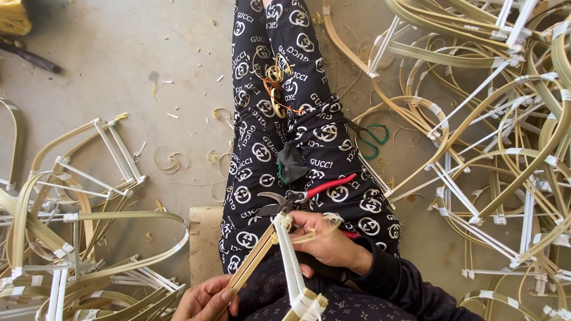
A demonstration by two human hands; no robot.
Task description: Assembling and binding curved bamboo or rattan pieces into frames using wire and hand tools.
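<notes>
Bamboo strips (279, 246), joined in a V over our lap. Left, finished frames (77, 249) lie piled on the floor. Our left hand (205, 300) pinches the near strip end, steadying it. Our right hand (327, 238) grips the joint, closed around it, red-handled pruning shears (303, 195) resting just beyond. Right, more frames (493, 137) heaped.

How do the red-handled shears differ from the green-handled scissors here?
The red-handled shears lie on the person's lap, beside the right hand; the green-handled scissors lie on the floor, away from both hands. The shears show short curved blades; the scissors have loop handles. Both are unheld.
</notes>
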